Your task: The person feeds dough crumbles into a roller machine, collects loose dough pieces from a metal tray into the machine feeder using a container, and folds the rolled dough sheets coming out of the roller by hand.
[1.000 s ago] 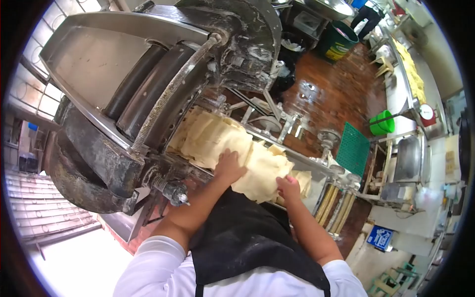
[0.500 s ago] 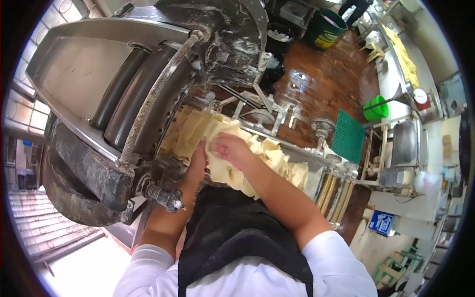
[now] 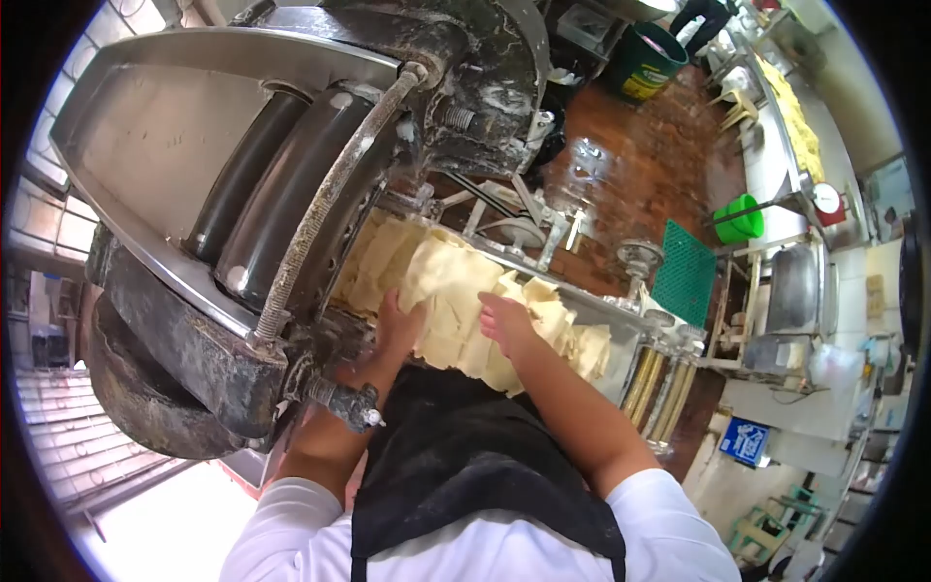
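Pale dough sheets [image 3: 451, 291] lie folded and overlapping in a long metal tray below the rollers. My left hand [image 3: 400, 325] is at the near left edge of a smooth folded sheet, its thumb and fingers apart and touching the dough. At the right side of the same sheet is my right hand [image 3: 502, 320], its fingers curled at the dough's edge; whether they pinch it is hard to make out. Crumpled dough pieces lie to the right of that hand. The dark steel rollers [image 3: 281, 199] of the machine stand to the left, with no dough on them.
A threaded bolt [image 3: 354, 403] juts from the machine close to my left forearm. Brass-coloured rollers [image 3: 655, 393] stand at the tray's right end. Beyond are a green mat [image 3: 685, 274], a green bucket [image 3: 739, 219], a dark bin [image 3: 645, 63] and a person's dark-clothed legs [image 3: 706, 21].
Both hands were together at a raised dough fold half a second ago; they are now apart, my right hand further right. The fold now lies flatter over the stack.
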`<act>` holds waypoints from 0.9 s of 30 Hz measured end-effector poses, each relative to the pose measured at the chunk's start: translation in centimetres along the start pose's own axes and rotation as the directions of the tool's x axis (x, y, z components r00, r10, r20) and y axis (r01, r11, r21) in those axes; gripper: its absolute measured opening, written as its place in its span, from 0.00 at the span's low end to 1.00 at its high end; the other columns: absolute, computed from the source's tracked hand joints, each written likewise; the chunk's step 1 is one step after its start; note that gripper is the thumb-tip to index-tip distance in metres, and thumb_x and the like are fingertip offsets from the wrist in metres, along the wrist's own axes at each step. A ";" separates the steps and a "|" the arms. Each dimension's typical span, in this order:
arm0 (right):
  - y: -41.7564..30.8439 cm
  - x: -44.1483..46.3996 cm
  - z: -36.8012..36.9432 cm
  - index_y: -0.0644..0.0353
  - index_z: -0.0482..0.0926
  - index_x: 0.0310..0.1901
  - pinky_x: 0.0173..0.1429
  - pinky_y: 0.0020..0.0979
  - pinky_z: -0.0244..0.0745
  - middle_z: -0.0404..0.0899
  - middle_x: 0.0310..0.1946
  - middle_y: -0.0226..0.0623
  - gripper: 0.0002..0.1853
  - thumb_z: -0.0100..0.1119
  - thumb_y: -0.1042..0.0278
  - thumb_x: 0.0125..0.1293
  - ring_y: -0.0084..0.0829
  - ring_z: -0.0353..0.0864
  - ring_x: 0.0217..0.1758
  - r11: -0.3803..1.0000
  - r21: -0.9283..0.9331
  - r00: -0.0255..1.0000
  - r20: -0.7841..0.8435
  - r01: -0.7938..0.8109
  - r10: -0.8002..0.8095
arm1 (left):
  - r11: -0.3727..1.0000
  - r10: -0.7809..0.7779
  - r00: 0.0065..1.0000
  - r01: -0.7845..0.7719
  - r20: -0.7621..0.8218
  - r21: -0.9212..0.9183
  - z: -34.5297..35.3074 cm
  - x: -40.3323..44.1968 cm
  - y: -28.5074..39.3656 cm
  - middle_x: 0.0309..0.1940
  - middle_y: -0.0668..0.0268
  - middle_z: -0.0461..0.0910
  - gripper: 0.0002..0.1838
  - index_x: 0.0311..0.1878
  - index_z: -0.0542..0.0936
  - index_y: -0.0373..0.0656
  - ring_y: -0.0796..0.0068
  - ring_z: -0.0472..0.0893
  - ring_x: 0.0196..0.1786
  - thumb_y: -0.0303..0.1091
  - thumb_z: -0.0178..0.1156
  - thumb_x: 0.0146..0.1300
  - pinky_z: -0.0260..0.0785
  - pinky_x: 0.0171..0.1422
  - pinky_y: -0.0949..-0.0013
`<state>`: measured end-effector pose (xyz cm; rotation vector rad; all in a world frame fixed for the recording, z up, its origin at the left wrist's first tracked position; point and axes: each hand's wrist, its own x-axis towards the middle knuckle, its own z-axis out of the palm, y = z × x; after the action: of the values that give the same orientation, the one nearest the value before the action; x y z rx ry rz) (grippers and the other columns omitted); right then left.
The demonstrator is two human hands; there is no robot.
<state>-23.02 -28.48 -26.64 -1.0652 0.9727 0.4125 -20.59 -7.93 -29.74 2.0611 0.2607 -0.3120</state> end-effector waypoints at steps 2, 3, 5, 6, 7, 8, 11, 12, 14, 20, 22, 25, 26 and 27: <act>-0.1 0.4 1.0 0.56 0.74 0.46 0.42 0.30 0.73 0.77 0.41 0.35 0.20 0.67 0.57 0.56 0.28 0.75 0.40 0.999 0.005 0.999 -0.003 -0.032 0.032 | 0.991 0.116 0.992 -0.119 0.049 0.065 -0.5 -0.9 0.4 0.57 0.42 0.70 0.39 0.60 0.66 0.29 0.50 0.71 0.61 0.45 0.68 0.50 0.62 0.64 0.59; -0.2 0.7 1.4 0.56 0.74 0.45 0.42 0.29 0.73 0.77 0.40 0.34 0.20 0.68 0.56 0.56 0.28 0.75 0.41 0.999 0.018 0.999 0.004 -0.042 0.042 | 0.979 0.183 0.980 -0.189 0.078 0.081 -0.5 -1.5 0.0 0.59 0.41 0.67 0.43 0.62 0.64 0.28 0.48 0.67 0.64 0.47 0.69 0.49 0.59 0.67 0.58; 0.1 1.5 1.9 0.57 0.76 0.44 0.42 0.28 0.73 0.78 0.39 0.33 0.20 0.68 0.56 0.55 0.29 0.76 0.41 0.997 -0.001 0.997 0.012 -0.079 0.079 | 0.955 0.245 0.957 -0.266 0.154 0.132 -0.9 -1.9 0.6 0.63 0.40 0.62 0.48 0.64 0.60 0.28 0.47 0.62 0.68 0.49 0.71 0.48 0.54 0.71 0.57; 0.3 2.1 1.9 0.57 0.76 0.44 0.42 0.28 0.73 0.78 0.38 0.33 0.20 0.69 0.56 0.55 0.29 0.77 0.40 0.994 -0.033 0.994 0.011 -0.104 0.104 | 0.947 0.241 0.950 -0.275 0.199 0.166 -1.1 -2.1 0.9 0.65 0.40 0.60 0.50 0.65 0.59 0.27 0.46 0.60 0.69 0.50 0.71 0.47 0.51 0.73 0.57; 0.1 2.2 2.1 0.58 0.77 0.44 0.41 0.28 0.73 0.79 0.37 0.32 0.20 0.69 0.56 0.54 0.30 0.78 0.40 0.989 -0.067 0.992 0.009 -0.129 0.130 | 0.938 0.234 0.941 -0.284 0.244 0.198 -1.4 -2.1 1.2 0.66 0.40 0.58 0.53 0.66 0.57 0.27 0.45 0.57 0.70 0.51 0.72 0.46 0.49 0.74 0.57; 0.1 2.3 2.4 0.59 0.77 0.44 0.41 0.29 0.74 0.80 0.37 0.33 0.21 0.70 0.56 0.54 0.30 0.79 0.39 0.987 -0.145 0.996 0.044 -0.070 0.077 | 0.927 0.262 0.939 -0.309 0.223 0.213 -1.3 -1.8 0.6 0.64 0.42 0.61 0.52 0.66 0.57 0.28 0.48 0.61 0.68 0.50 0.72 0.47 0.52 0.72 0.58; 0.8 2.8 2.8 0.62 0.78 0.46 0.41 0.30 0.76 0.82 0.37 0.35 0.23 0.71 0.58 0.52 0.33 0.81 0.38 0.929 -0.330 0.983 0.130 0.167 -0.131 | 0.941 0.247 0.948 -0.284 0.203 0.184 -0.4 -0.7 -2.1 0.61 0.45 0.66 0.49 0.67 0.57 0.30 0.55 0.66 0.65 0.48 0.72 0.49 0.58 0.68 0.60; 1.6 3.6 2.9 0.62 0.77 0.47 0.41 0.31 0.76 0.82 0.37 0.36 0.24 0.71 0.59 0.52 0.33 0.82 0.37 0.886 -0.370 0.959 0.143 0.281 -0.244 | 0.970 0.178 0.958 -0.210 0.223 0.126 -0.5 -0.2 -2.9 0.61 0.46 0.66 0.49 0.68 0.57 0.31 0.56 0.66 0.66 0.48 0.71 0.50 0.58 0.69 0.61; 1.7 3.0 3.9 0.65 0.76 0.47 0.44 0.32 0.77 0.82 0.39 0.39 0.25 0.71 0.60 0.50 0.35 0.82 0.39 0.807 -0.460 0.926 0.112 0.371 -0.361 | 0.996 0.086 0.966 -0.092 0.245 0.011 -0.8 0.4 -2.8 0.62 0.47 0.66 0.47 0.68 0.58 0.31 0.57 0.65 0.67 0.49 0.68 0.53 0.57 0.69 0.61; 2.3 -0.2 6.5 0.68 0.72 0.51 0.49 0.33 0.75 0.80 0.44 0.44 0.28 0.69 0.65 0.49 0.35 0.81 0.46 0.852 -0.312 0.901 0.029 0.420 -0.433 | 0.998 0.014 0.975 0.001 0.224 -0.067 -2.2 0.1 -1.1 0.63 0.49 0.66 0.38 0.67 0.62 0.34 0.57 0.65 0.67 0.51 0.58 0.62 0.57 0.69 0.62; 3.1 2.1 5.9 0.67 0.71 0.52 0.49 0.33 0.75 0.79 0.46 0.43 0.28 0.68 0.67 0.50 0.35 0.80 0.47 0.844 -0.258 0.881 0.079 0.471 -0.467 | 0.981 -0.019 0.967 0.067 0.256 -0.181 -2.3 -0.3 0.4 0.63 0.47 0.67 0.35 0.66 0.63 0.35 0.56 0.66 0.66 0.50 0.55 0.64 0.57 0.69 0.61; 2.2 1.8 5.6 0.66 0.69 0.54 0.48 0.33 0.75 0.78 0.45 0.42 0.26 0.65 0.71 0.52 0.34 0.80 0.47 0.859 -0.400 0.930 -0.037 0.321 -0.365 | 0.999 -0.016 0.995 0.020 0.103 -0.035 -3.0 0.3 1.2 0.57 0.47 0.71 0.30 0.62 0.67 0.37 0.50 0.69 0.63 0.48 0.55 0.64 0.61 0.65 0.57; 2.6 2.3 5.4 0.65 0.69 0.54 0.47 0.33 0.75 0.78 0.45 0.42 0.26 0.64 0.71 0.52 0.34 0.80 0.47 0.892 -0.312 0.936 -0.028 0.326 -0.352 | 0.999 0.028 0.999 -0.028 -0.022 0.015 -2.7 1.3 0.2 0.58 0.46 0.71 0.30 0.62 0.67 0.36 0.49 0.69 0.63 0.48 0.55 0.64 0.61 0.66 0.57; 3.4 3.0 5.0 0.65 0.69 0.54 0.47 0.33 0.75 0.78 0.45 0.42 0.26 0.63 0.72 0.53 0.34 0.79 0.47 0.918 -0.223 0.940 -0.017 0.328 -0.340 | 0.995 0.078 0.986 -0.069 -0.145 0.069 -2.0 2.9 -1.8 0.59 0.45 0.70 0.30 0.62 0.67 0.36 0.47 0.68 0.63 0.47 0.54 0.64 0.60 0.66 0.56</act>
<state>-21.48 -23.04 -30.33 -1.4220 0.7844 0.2103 -18.22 -5.15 -31.16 2.1550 0.2664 -0.1246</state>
